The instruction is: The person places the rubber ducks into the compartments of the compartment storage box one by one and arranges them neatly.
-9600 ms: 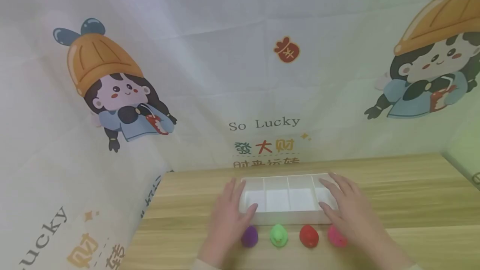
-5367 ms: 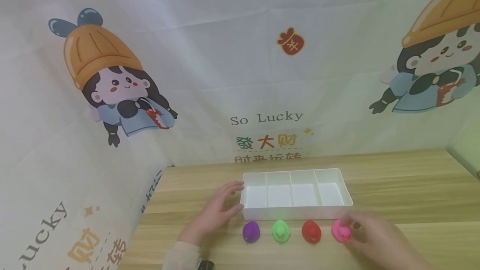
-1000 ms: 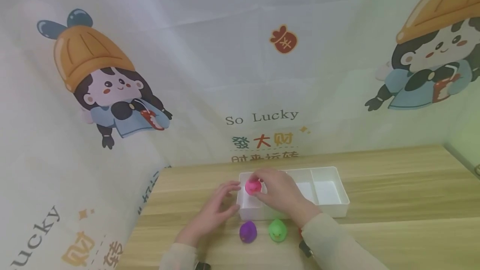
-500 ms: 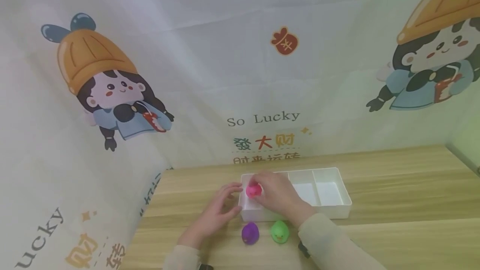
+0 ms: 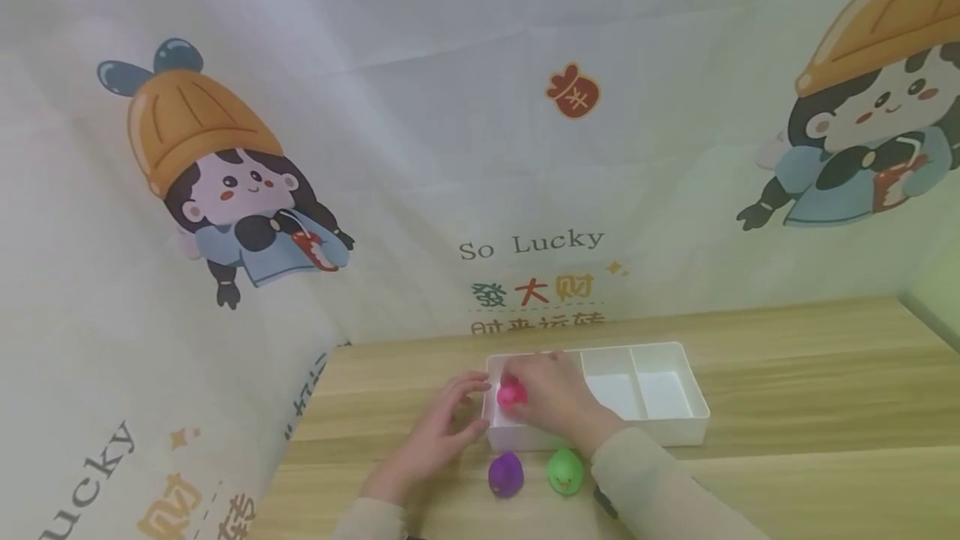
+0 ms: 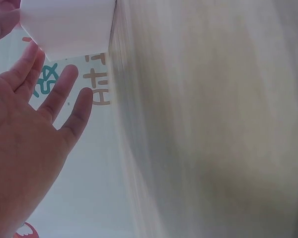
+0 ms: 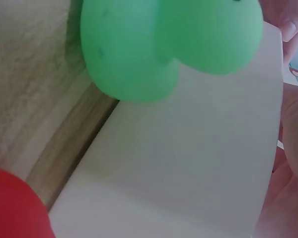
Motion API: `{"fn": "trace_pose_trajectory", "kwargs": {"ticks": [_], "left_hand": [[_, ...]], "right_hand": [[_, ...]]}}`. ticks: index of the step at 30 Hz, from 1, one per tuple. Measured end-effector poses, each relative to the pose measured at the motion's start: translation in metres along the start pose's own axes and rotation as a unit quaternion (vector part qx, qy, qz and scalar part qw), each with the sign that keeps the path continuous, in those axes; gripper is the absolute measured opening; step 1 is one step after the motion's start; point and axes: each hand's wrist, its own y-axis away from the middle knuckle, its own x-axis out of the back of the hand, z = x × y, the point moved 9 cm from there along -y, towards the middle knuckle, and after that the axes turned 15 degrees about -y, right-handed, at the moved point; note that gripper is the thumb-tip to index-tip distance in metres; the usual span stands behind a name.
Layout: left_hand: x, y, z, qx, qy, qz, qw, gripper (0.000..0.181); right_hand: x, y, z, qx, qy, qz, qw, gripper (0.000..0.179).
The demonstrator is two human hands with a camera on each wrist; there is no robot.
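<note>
A white divided box lies on the table, its compartments side by side. My right hand reaches across it and pinches a pink rubber duck inside the leftmost compartment. Whether the duck touches the bottom, I cannot tell. At the box's left end my left hand rests its fingertips, fingers spread in the left wrist view. In front of the box sit a purple rubber duck and a green rubber duck. A red duck shows in the right wrist view; the right sleeve hides it in the head view.
The wooden table stretches to both sides of the box. A printed cloth hangs behind and to the left. My right forearm passes over the front of the table.
The right hand went from the box's right end to the pink duck, gripped it and carried it left into the leftmost compartment. The left hand shifted slightly but stayed at the box's left end.
</note>
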Motion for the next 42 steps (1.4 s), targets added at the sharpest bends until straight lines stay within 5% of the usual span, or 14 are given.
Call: {"fn": "trace_pose_trajectory", "kwargs": {"ticks": [9,20,28,42], "left_hand": [[0.016,-0.003,0.026,-0.002,0.014,0.003,0.9999,0.048],[-0.001,-0.005,-0.001,0.007,0.012,-0.008,0.9999,0.049],[-0.001,-0.005,-0.002,-0.003,0.008,-0.006,0.9999,0.048],[0.004,0.001,0.006,0.002,0.013,-0.006,0.9999,0.046]], "right_hand": [[-0.004,-0.005,0.006,-0.012,0.034,-0.025,0.9990,0.023],[-0.008,-0.007,0.009,-0.038,0.038,-0.033,0.9980,0.023],[-0.011,-0.007,0.012,-0.058,0.029,-0.047,0.9968,0.026],[0.002,0.003,0.007,0.012,-0.028,0.000,0.9995,0.024]]}}
